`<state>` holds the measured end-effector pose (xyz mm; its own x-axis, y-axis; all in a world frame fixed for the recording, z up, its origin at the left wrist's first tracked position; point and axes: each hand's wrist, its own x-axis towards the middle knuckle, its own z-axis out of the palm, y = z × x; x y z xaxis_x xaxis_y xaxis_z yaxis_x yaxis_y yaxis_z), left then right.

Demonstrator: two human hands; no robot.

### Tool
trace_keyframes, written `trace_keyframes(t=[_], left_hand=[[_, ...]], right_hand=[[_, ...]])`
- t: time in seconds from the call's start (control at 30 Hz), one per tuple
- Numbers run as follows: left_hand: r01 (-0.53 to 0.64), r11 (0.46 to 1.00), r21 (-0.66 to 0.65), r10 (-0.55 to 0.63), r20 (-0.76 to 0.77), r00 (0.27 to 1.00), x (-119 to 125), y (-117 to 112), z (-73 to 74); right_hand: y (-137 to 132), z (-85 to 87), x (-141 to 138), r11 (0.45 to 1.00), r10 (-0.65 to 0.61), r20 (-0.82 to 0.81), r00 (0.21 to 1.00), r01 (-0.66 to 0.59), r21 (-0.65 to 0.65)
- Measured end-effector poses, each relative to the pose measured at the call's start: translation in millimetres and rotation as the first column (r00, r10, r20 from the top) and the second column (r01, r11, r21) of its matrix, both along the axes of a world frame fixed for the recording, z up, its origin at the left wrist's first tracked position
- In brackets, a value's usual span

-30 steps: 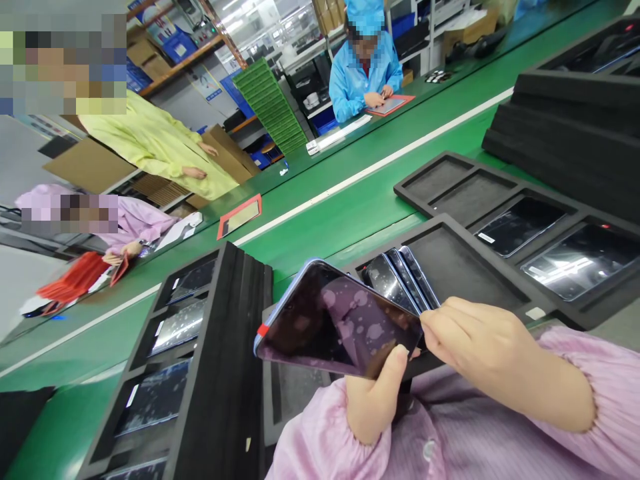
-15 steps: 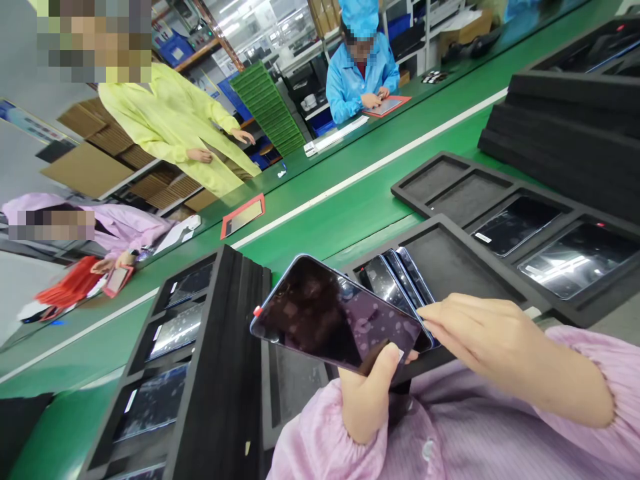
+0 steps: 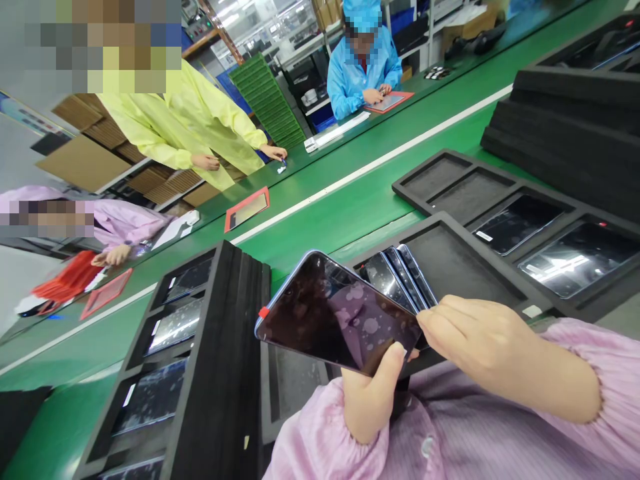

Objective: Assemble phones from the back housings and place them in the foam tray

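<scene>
My left hand (image 3: 373, 393) is closed round the lower edge of a smartphone (image 3: 320, 320), its thumb lying on the screen side. The phone is tilted, its dark screen covered with bubbled film, and a red tab sticks out at its left edge. At the phone's right corner my right hand (image 3: 480, 340) has its fingers pinched together; what is between them is hidden. Just behind, several smartphones (image 3: 395, 277) lean in a row in a black foam tray (image 3: 475, 267).
Left of me a stack of black foam trays (image 3: 225, 347) holds phones. At right, another tray (image 3: 450, 175) holds two phones, before a taller tray stack (image 3: 560, 127). Across the green belt (image 3: 350, 200) are three co-workers and a red-framed piece (image 3: 247, 208).
My right fingers have closed in slightly at the phone's corner, and the phone has shifted a little. Across the belt, the yellow-coated co-worker reaches to the bench; another has let go of a red-framed piece.
</scene>
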<state>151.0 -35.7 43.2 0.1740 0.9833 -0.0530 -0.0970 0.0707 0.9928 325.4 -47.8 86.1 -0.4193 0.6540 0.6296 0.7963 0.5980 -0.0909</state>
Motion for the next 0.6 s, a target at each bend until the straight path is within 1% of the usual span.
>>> trace_keyframes(t=[0.1,0.37,0.5,0.6], left_hand=[[0.000,1.000,0.016,0.000,0.003,1.000,-0.2,-0.3,2.5],[0.022,0.997,0.072,-0.018,-0.056,0.998,1.1,-0.2,5.0],[0.037,0.992,0.121,-0.024,-0.106,0.994,1.1,0.8,7.6],[0.047,0.990,0.131,-0.030,-0.129,0.991,1.1,0.1,10.1]], right_hand=[[0.4,0.1,-0.5,1.000,0.001,0.013,1.000,-0.001,0.012],[2.9,-1.1,1.0,1.000,0.016,0.003,1.000,-0.016,-0.017],[3.2,-0.3,1.0,1.000,0.014,-0.015,1.000,-0.015,-0.011],[3.7,-1.4,1.2,1.000,0.009,-0.023,1.000,-0.009,-0.003]])
